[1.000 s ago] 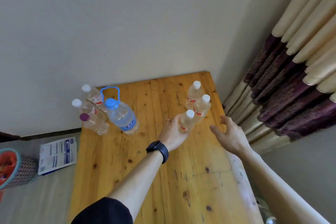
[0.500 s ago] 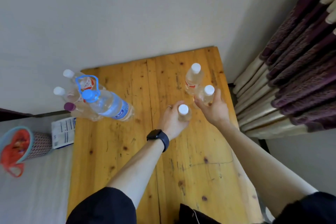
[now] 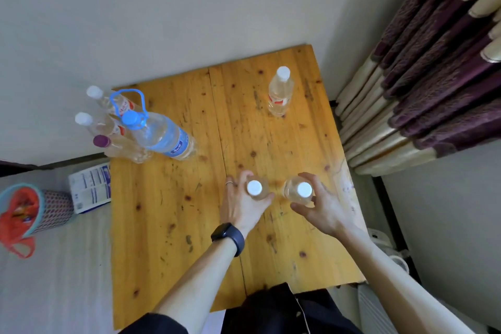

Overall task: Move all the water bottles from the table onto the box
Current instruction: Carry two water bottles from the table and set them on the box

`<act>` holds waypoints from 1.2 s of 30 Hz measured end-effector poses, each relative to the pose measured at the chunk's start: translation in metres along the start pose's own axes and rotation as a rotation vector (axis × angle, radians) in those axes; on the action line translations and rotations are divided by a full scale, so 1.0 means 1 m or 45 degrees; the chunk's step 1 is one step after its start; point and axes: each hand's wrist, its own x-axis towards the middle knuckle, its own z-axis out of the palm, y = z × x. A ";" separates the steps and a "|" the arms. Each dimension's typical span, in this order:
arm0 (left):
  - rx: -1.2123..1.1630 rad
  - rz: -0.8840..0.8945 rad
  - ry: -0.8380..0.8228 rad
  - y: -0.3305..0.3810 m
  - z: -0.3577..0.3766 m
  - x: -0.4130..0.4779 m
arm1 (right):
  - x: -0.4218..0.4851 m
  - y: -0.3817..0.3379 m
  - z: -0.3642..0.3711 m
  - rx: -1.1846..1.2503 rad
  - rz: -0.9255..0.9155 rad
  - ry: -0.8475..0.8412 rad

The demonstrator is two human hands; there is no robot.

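On the wooden table (image 3: 168, 225), my left hand (image 3: 244, 206) grips a small white-capped water bottle (image 3: 254, 187), and my right hand (image 3: 322, 206) grips a second one (image 3: 303, 190) just to its right. Both bottles are seen from above, over the table's middle. Another white-capped bottle (image 3: 280, 92) stands alone at the far right. At the far left corner a large bottle with a blue cap and handle (image 3: 160, 133) stands among two white-capped bottles (image 3: 108, 102) (image 3: 93, 125) and one purple-capped bottle (image 3: 116, 146). No box is in view.
A wall runs behind the table. Purple and cream curtains (image 3: 433, 76) hang at the right. Left of the table lie a white printed packet (image 3: 90, 187) and a patterned basket with an orange bag (image 3: 27, 211). A white object (image 3: 385, 249) sits beyond the table's right edge.
My right hand has closed round the second bottle. Both hands have drawn their bottles back toward me, away from the third bottle, which stays at the far right.
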 end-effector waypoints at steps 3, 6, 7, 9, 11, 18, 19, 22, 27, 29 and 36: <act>-0.057 0.044 -0.054 -0.006 0.002 -0.001 | -0.006 -0.007 0.011 0.075 0.044 0.066; -0.178 0.143 -0.181 -0.016 0.002 0.003 | -0.006 -0.017 0.021 0.157 0.084 0.185; -0.214 0.178 -0.208 -0.018 0.001 0.006 | -0.005 -0.020 0.024 0.186 0.092 0.232; -0.263 0.219 -0.254 -0.019 -0.001 0.013 | 0.000 -0.024 0.030 0.244 0.118 0.316; -0.280 0.230 -0.309 -0.018 -0.001 0.019 | 0.005 -0.027 0.036 0.264 0.142 0.373; -0.144 0.295 -0.339 -0.015 0.001 0.039 | 0.009 -0.026 0.036 0.304 0.154 0.416; -0.127 0.313 -0.343 -0.016 0.000 0.041 | 0.009 -0.026 0.037 0.299 0.158 0.428; -0.084 0.346 -0.372 -0.019 0.000 0.043 | 0.009 -0.033 0.038 0.295 0.196 0.455; -0.080 0.385 -0.432 -0.024 -0.006 0.035 | -0.006 -0.038 0.042 0.354 0.263 0.513; -0.038 0.399 -0.481 -0.026 -0.009 0.028 | -0.026 -0.035 0.045 0.414 0.309 0.547; 0.154 0.516 -0.662 -0.037 0.006 -0.020 | -0.151 0.002 0.076 0.647 0.527 0.722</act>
